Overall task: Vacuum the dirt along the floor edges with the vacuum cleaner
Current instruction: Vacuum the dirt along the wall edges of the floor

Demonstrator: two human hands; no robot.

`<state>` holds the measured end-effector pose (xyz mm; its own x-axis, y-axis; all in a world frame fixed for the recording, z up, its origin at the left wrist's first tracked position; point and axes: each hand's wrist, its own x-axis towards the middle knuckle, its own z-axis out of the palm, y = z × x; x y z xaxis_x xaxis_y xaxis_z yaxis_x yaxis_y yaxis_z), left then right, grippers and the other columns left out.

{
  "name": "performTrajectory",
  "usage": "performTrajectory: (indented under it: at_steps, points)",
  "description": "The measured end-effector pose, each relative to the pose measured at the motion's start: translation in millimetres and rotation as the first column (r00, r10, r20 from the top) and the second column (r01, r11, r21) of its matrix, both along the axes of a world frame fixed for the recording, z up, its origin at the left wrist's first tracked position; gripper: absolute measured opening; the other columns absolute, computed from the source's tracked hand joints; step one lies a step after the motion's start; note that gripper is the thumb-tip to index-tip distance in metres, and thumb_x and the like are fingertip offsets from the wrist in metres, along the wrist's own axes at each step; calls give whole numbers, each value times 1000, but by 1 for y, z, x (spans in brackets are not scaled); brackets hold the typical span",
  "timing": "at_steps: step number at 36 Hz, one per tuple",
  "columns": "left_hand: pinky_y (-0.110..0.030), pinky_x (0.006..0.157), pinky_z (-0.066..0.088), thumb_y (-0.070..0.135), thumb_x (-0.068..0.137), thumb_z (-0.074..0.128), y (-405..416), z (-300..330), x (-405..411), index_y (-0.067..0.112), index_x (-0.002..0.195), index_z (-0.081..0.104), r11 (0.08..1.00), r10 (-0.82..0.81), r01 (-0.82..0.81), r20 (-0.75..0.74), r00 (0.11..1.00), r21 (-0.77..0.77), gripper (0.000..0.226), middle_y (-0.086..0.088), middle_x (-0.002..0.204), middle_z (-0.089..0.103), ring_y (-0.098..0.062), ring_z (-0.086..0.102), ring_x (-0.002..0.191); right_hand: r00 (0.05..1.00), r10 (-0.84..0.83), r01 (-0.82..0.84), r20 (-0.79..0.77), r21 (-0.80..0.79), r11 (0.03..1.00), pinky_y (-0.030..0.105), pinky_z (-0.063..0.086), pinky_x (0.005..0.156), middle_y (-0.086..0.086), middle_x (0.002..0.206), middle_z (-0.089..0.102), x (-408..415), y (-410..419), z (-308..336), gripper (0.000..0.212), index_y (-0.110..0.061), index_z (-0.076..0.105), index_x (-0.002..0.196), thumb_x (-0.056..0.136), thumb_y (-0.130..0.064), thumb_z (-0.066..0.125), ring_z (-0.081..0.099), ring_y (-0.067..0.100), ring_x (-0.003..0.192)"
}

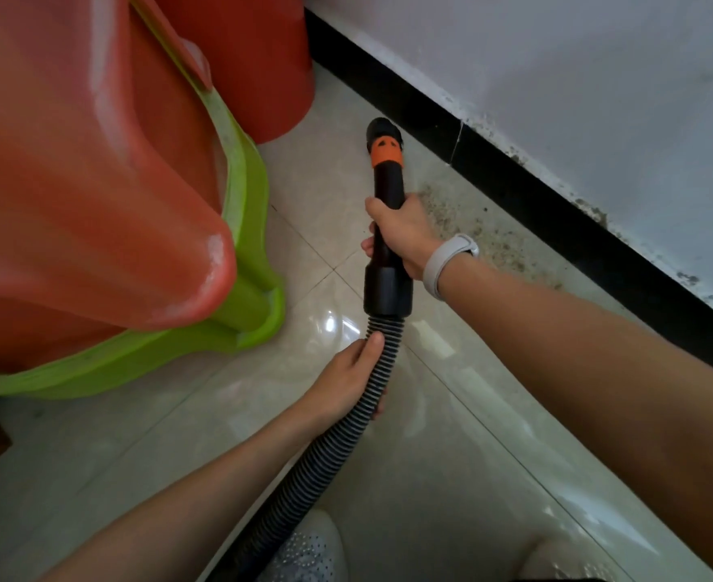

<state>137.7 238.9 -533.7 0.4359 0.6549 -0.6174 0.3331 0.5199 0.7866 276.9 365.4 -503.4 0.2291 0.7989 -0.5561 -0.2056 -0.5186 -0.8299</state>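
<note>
Vacuum nozzle [384,138] points away, toward the baseboard [514,178].

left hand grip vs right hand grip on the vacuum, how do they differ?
The right hand grips the rigid black vacuum wand, near the orange-collared brush nozzle; the left hand holds the ribbed black flexible hose, lower down, nearer the camera. The right wrist wears a white band; the left is bare. The right hand sits beside the dirt patch along the black skirting board. Both wrap round the same vacuum line.
</note>
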Motion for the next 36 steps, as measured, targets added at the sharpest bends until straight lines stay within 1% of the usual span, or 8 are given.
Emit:
performTrajectory:
  at_steps: [4, 9, 14, 18, 21, 25, 29, 36]
  points:
    - [-32, 54, 50, 69, 76, 40, -7, -1, -4, 16, 89, 51, 998, -41, 43, -63, 997, 38, 56, -4, 67, 60, -20, 62, 54, 1000, -9, 9, -28, -4, 1000, 26, 51, 45, 7, 72, 52, 7, -14, -9, 18, -15, 41, 102, 95, -21, 56, 56, 16, 45]
    - [-30, 53, 49, 65, 80, 42, -9, 0, -5, 17, 86, 50, 995, -66, 74, -112, 992, 72, 49, -4, 66, 58, -17, 61, 52, 997, -62, 59, -54, -61, 996, 24, 52, 46, 7, 71, 53, 19, -19, -10, 15, -8, 46, 100, 92, -13, 57, 59, 16, 46]
    - [-29, 53, 49, 52, 94, 42, -3, 5, -10, 15, 86, 51, 990, -109, 118, -116, 987, 76, 39, -4, 65, 57, -18, 60, 52, 964, -153, 125, -219, -136, 983, 22, 49, 43, 6, 68, 52, 33, -6, 0, 7, -6, 50, 91, 89, -8, 56, 53, 14, 41]
    - [-29, 52, 49, 62, 84, 42, -7, 7, -12, 11, 88, 50, 982, -187, 187, -36, 982, -10, 51, -2, 62, 56, -18, 58, 51, 981, -166, 149, -103, -153, 977, 22, 47, 41, 6, 64, 50, 32, -12, -4, 15, -6, 48, 99, 91, -14, 59, 50, 15, 38]
    - [-26, 50, 46, 63, 81, 45, -13, 6, -15, 13, 88, 49, 970, -236, 237, 25, 971, -53, 51, -1, 60, 55, -16, 57, 49, 984, -155, 139, -89, -168, 976, 23, 47, 41, 6, 64, 50, 36, -23, -9, 13, -7, 48, 97, 93, -15, 57, 51, 16, 42]
    - [-27, 49, 46, 67, 78, 47, -18, 6, -12, 16, 84, 49, 957, -287, 288, 29, 958, -40, 51, -3, 60, 54, -18, 56, 49, 981, -179, 162, -71, -197, 967, 21, 45, 38, 6, 64, 49, 48, -38, -13, 19, -7, 46, 102, 93, -20, 56, 51, 15, 34]
    - [-28, 50, 47, 69, 75, 48, -22, 5, -5, 19, 83, 51, 953, -300, 301, 28, 954, -43, 50, -2, 60, 55, -17, 58, 49, 981, -195, 187, -20, -205, 961, 22, 45, 39, 7, 65, 49, 59, -45, -11, 15, -8, 45, 96, 93, -18, 56, 51, 15, 32]
    - [-30, 53, 50, 68, 73, 53, -21, 9, -5, 15, 83, 50, 940, -325, 329, 54, 944, -90, 54, -6, 65, 57, -19, 59, 52, 993, -121, 121, 12, -229, 966, 24, 46, 40, 7, 64, 48, 48, -44, 0, 12, -9, 45, 87, 92, -13, 55, 51, 17, 38]
